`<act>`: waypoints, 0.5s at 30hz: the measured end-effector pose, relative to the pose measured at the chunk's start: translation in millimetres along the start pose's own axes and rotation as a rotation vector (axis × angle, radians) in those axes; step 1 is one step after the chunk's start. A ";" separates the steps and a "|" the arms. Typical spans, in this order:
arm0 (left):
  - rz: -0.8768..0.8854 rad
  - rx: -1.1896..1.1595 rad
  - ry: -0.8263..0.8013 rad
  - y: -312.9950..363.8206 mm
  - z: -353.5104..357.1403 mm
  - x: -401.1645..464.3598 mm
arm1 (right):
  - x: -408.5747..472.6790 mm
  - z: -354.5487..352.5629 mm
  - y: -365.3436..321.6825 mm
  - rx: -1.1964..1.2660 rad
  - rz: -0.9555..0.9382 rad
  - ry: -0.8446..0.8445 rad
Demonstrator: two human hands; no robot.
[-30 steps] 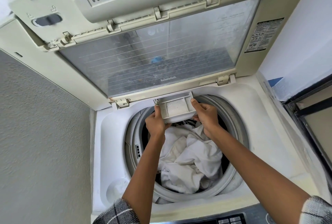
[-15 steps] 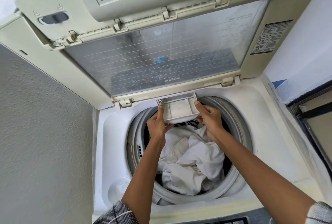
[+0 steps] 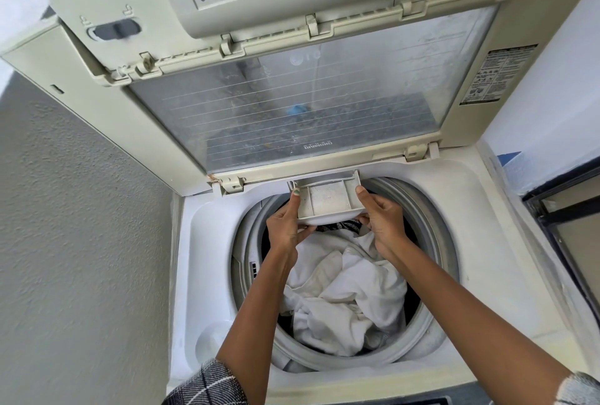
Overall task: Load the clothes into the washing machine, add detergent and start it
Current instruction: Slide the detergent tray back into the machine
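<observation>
The top-loading washing machine point(image 3: 480, 262) stands with its lid point(image 3: 292, 106) raised. White clothes point(image 3: 347, 291) fill the drum point(image 3: 431, 219), with a dark patterned piece point(image 3: 342, 227) at the back. A white detergent drawer point(image 3: 328, 198) sticks out from the rear rim above the drum. My left hand point(image 3: 287, 226) grips its left side, thumb on the top edge and fingers underneath. My right hand point(image 3: 381, 219) grips its right side the same way. The drawer's compartments look dusty and hold no visible detergent.
A grey textured wall point(image 3: 74, 242) lies close on the left. A white wall and a dark window frame point(image 3: 565, 206) stand on the right. The control panel's edge point(image 3: 418, 401) shows at the bottom of the view. A round recess point(image 3: 211, 339) sits at the machine's front left corner.
Both hands stay on the drawer, and it has slid slightly out toward me. The view has shifted a little.
</observation>
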State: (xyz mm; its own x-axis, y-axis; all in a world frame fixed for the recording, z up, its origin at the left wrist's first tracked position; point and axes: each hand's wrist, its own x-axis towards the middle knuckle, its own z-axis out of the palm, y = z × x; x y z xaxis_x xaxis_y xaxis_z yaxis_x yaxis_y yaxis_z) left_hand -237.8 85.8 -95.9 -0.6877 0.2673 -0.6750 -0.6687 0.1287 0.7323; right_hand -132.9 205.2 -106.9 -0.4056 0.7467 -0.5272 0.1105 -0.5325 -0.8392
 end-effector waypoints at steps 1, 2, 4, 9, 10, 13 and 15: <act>-0.007 -0.005 -0.004 0.1 -0.6 0.9 | -0.2 0.0 -0.1 0.001 0.003 0.001; -0.012 -0.007 -0.007 0.3 -1.4 1.8 | -0.4 0.0 0.0 0.003 0.007 0.001; -0.019 -0.003 -0.011 0.7 -2.3 3.7 | -0.5 0.0 0.3 0.013 0.017 0.000; -0.009 -0.002 0.003 -0.1 -1.0 5.0 | -1.6 0.7 -0.8 0.023 0.029 -0.004; -0.009 -0.006 0.009 -0.7 -0.6 5.1 | -1.9 1.0 -1.5 0.014 0.026 -0.002; 0.002 -0.005 0.023 -2.1 0.7 5.8 | -1.2 0.4 -3.5 -0.025 0.009 0.003; 0.015 -0.005 0.024 -3.1 0.6 6.0 | -1.1 -0.4 -3.4 -0.036 0.006 -0.001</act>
State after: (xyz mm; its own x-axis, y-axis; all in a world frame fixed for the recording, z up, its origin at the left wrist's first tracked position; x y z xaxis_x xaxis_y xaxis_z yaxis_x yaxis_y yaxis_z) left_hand -239.7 87.6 -102.1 -0.7041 0.2460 -0.6661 -0.6598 0.1199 0.7418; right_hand -132.5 206.4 -103.5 -0.4055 0.7434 -0.5319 0.1455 -0.5219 -0.8405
